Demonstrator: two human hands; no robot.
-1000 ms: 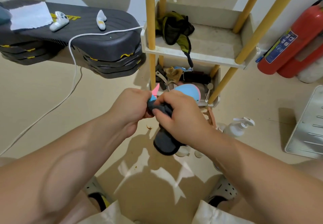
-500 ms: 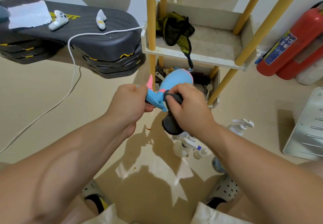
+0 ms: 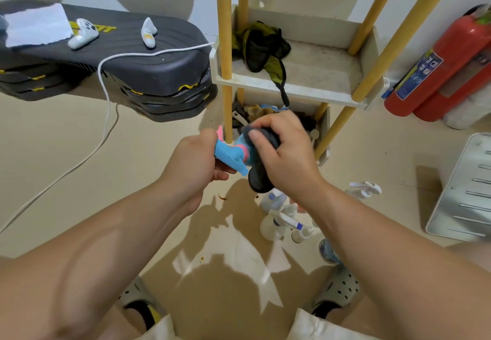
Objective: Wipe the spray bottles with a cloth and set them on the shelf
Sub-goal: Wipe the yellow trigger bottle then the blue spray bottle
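We saw the shelf (image 3: 289, 92) standing just beyond both hands, its yellow posts rising above them. Our left hand (image 3: 194, 161) was closed around the nozzle end of the blue spray bottle (image 3: 231, 153). To its right, our right hand (image 3: 284, 153) gripped the dark cloth (image 3: 261, 177), pressing it against the bottle's body.

The scene is evenly and brightly lit from above and behind the person, whose dark shadow falls forward on the floor (image 3: 66, 159), broken by bright patches. The wide-angle lens bends the yellow shelf poles (image 3: 223, 47) and stretches the forearms at the lower corners. The right hand (image 3: 281, 151) is slightly motion-blurred; the bottles on the floor (image 3: 281, 217) look soft.
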